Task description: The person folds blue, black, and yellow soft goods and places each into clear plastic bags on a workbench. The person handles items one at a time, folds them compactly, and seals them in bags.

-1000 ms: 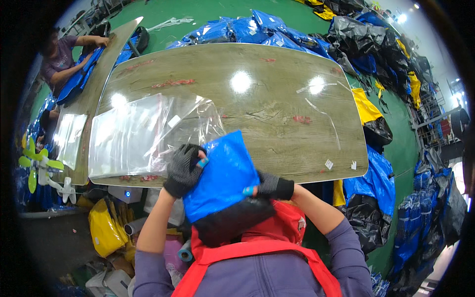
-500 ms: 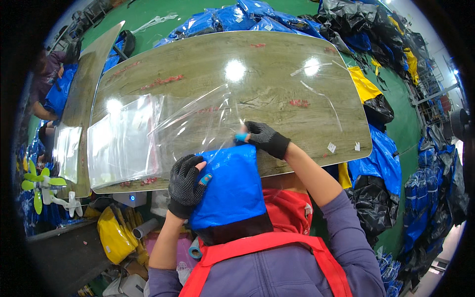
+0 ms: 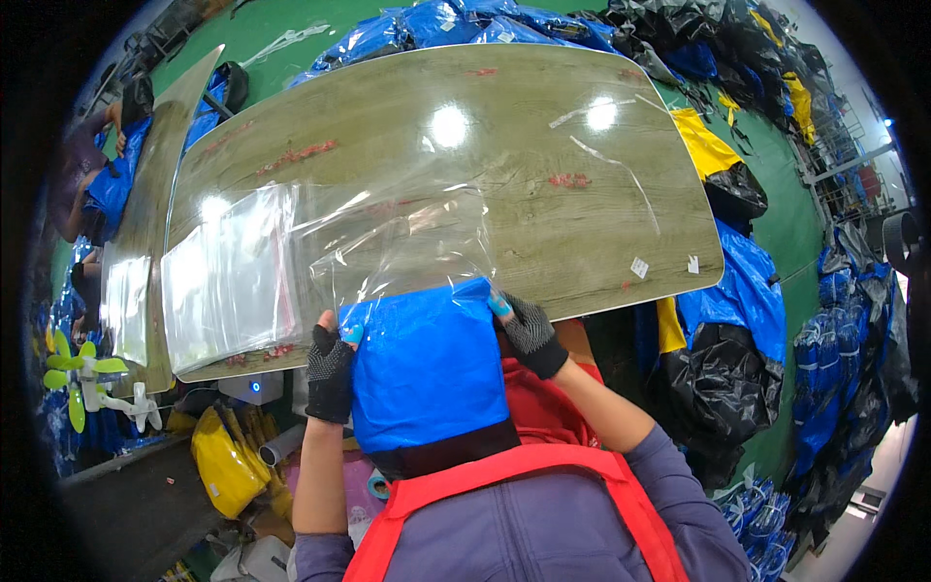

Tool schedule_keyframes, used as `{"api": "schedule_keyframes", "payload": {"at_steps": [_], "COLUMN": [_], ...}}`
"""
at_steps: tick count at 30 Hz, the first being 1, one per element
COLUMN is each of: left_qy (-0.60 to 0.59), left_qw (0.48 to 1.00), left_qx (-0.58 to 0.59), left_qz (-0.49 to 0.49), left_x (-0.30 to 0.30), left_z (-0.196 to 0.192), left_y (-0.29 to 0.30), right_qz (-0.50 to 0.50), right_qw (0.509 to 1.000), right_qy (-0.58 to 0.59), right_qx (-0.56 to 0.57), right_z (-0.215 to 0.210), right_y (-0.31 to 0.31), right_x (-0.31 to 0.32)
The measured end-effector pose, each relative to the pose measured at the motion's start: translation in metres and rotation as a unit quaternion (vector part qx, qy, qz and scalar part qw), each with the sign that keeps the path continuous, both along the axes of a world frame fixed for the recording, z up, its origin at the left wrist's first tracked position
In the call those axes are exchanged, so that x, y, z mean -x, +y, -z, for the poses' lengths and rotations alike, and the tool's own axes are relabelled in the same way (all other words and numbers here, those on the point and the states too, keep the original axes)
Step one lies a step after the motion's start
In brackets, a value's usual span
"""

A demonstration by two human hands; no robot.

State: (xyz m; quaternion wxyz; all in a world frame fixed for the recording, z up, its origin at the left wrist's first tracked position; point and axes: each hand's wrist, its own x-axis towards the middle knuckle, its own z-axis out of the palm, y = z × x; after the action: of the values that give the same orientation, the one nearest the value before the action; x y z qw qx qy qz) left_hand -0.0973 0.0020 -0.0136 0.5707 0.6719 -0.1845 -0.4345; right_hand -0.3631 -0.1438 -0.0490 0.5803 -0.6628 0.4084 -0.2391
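A folded blue bag with a black end (image 3: 427,373) lies in front of my body, its far edge at the near end of a clear plastic bag (image 3: 417,233). Gripping the left side near the far corner is my left hand (image 3: 332,373), in a black dotted fingerless glove. On the far right corner my right hand (image 3: 531,333), gloved alike, pinches the blue bag and the plastic film. Light-blue tape wraps a finger on each hand. How far the blue bag reaches into the film is hard to make out.
A stack of clear plastic bags (image 3: 233,281) lies on the wooden table (image 3: 543,126), left of the hands. Thin plastic strips (image 3: 621,170) lie at the right. Blue bags (image 3: 436,24) heap beyond it. Another person (image 3: 82,184) handles blue material at the left table. A small green fan (image 3: 82,373) stands nearby.
My right hand has moved right and nearer, taking the clear bag's edge to the blue bag's right corner. My left hand has shifted left, and the film has spread wider.
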Motion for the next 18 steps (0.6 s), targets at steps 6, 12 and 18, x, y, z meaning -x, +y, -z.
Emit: {"api": "schedule_keyframes", "payload": {"at_steps": [6,12,18], "left_qy": [0.119,0.038,0.0], "left_qw": [0.986,0.985,0.968], "left_qx": [-0.017,0.035,-0.001], "left_qz": [0.114,0.167,0.25], "left_x": [0.016,0.048,0.066], "left_z": [-0.024,-0.027,-0.009], "left_y": [0.009,0.018,0.044], "right_qz": [-0.181,-0.029,-0.042], "right_qw": [0.98,0.981,0.956], "right_qy": [0.075,-0.115,-0.035], "right_qx": [0.047,-0.155,-0.287], "right_z": [-0.045,-0.065,-0.049], "right_y": [0.011,0.001,0.078], "right_x": [0.072,0.045,0.074]}}
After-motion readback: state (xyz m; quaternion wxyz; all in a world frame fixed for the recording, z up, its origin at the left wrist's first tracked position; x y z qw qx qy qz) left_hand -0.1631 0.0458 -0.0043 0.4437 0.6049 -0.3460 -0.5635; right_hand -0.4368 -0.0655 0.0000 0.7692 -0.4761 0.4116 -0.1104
